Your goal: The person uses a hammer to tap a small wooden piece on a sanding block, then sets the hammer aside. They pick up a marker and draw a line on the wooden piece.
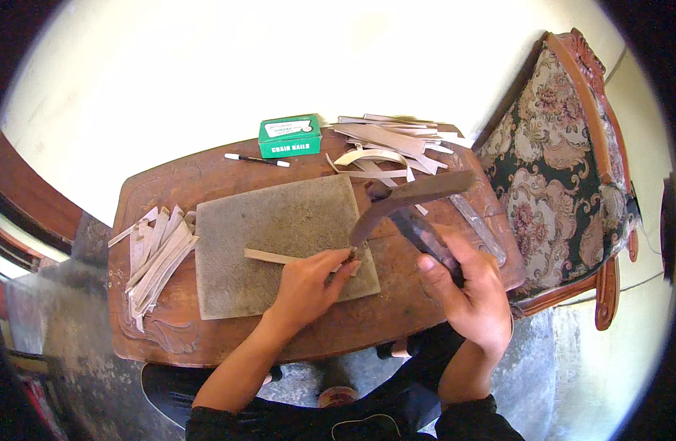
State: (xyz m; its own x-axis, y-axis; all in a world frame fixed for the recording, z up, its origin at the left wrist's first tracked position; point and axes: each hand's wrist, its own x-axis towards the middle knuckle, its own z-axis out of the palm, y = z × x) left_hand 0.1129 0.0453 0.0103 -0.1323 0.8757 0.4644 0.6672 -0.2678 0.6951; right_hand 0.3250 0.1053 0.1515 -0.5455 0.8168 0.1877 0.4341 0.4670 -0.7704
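My right hand (474,294) is wrapped round the dark handle of a hammer (426,189), with the thumb lying along the side. The hammer's long, curved, rusty-brown head is raised in front of me, and one end hangs close above my left fingertips. With its thumb and fingers pinched together, my left hand (312,287) presses on a thin pale strip (268,256) lying on a grey-brown rectangular slab (279,213). Something small and dark shows at those fingertips, partly covered by the hammer end; its kind is unclear. The strip's middle is hidden under the hand.
Loose pale strips (161,250) lie left of the slab on the wooden table (419,309). Another heap of strips (389,140) lies at the back right. Behind the slab are a green box (290,137) and a pen (257,159). A floral chair (558,162) stands right.
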